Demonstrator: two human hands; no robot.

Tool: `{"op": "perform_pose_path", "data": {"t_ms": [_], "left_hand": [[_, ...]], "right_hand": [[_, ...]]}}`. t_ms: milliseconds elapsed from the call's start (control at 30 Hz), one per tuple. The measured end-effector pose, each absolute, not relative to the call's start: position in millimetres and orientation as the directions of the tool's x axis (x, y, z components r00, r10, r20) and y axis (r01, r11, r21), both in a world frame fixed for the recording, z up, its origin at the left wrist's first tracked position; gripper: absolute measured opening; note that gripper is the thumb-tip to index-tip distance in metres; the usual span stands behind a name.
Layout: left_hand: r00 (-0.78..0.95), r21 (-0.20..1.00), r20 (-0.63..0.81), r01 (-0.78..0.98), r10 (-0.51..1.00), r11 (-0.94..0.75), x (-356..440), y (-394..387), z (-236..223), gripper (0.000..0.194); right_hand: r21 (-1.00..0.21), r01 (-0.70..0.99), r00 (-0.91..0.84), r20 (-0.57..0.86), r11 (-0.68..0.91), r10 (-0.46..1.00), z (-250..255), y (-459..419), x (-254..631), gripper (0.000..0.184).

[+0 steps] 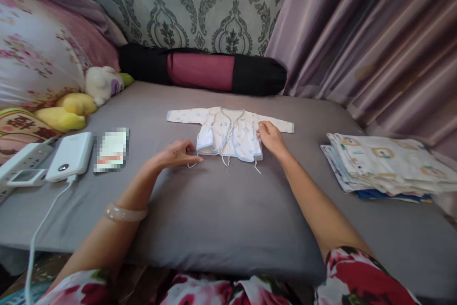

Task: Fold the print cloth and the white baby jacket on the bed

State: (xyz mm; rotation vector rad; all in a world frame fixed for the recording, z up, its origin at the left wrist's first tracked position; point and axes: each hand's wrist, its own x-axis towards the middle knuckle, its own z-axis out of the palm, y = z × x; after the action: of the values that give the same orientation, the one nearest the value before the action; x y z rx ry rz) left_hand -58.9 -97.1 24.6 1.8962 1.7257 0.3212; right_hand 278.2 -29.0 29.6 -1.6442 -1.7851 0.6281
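A small white baby shirt (228,129) with pale blue trim lies front up on the grey sheet, sleeves stretched out to both sides. Thin white tie strings hang from its front and lower corners. At its lower left corner is my left hand (176,152), thumb and fingers apart, beside a tie string and holding nothing that I can see. My right hand (271,137) is at the shirt's right side below the sleeve, its fingers curled in and closed on the fabric edge. The fingertips of that hand are partly hidden.
On the right lies a stack of folded printed cloths (385,162). To the left are a white power bank (69,157) with a cable, a power strip (24,167), a blurred-out flat item (112,150) and plush toys (102,83). A black and maroon bolster bag (202,72) lies along the wall.
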Motion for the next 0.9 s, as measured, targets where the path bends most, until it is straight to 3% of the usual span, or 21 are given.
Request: {"op": "perform_pose_path", "data": {"t_ms": [100,267,367,433,567,633,767,900], "left_hand": [[0.191,0.481,-0.114,0.869,0.975,-0.114,-64,-107,20,0.042],[0.273,0.429,-0.155,0.884,0.949,-0.184,-65,-104,20,0.016],[0.276,0.415,-0.236,0.896,0.932,-0.160,-69,-97,24,0.014],[0.168,0.360,-0.232,0.930,0.958,-0.076,-76,-92,27,0.014],[-0.176,0.206,0.205,0.969,0.963,0.133,-80,-87,30,0.022],[-0.207,0.244,0.254,0.959,0.945,0.144,-71,-87,28,0.028],[-0.074,0.493,-0.026,0.867,0.997,0.078,-36,-90,15,0.028],[-0.063,0.556,-0.066,0.827,0.996,0.089,-13,-96,5,0.038]], "right_hand": [[-0.794,0.608,0.049,0.043,0.004,0.998,14,-48,302,0.032],[-0.863,0.474,0.109,-0.138,-0.174,0.984,10,-69,310,0.029],[-0.856,0.477,0.063,-0.195,-0.201,0.979,17,-78,312,0.028],[-0.831,0.526,-0.027,-0.225,-0.178,0.974,20,-83,317,0.033],[-0.770,0.635,-0.227,-0.260,-0.060,0.938,24,-93,324,0.060],[-0.727,0.687,-0.264,-0.250,0.000,0.932,25,-98,321,0.064],[-0.516,0.854,-0.160,-0.140,0.066,0.977,24,-105,299,0.055],[-0.343,0.939,-0.010,-0.081,-0.018,0.997,23,-111,274,0.043]]}}
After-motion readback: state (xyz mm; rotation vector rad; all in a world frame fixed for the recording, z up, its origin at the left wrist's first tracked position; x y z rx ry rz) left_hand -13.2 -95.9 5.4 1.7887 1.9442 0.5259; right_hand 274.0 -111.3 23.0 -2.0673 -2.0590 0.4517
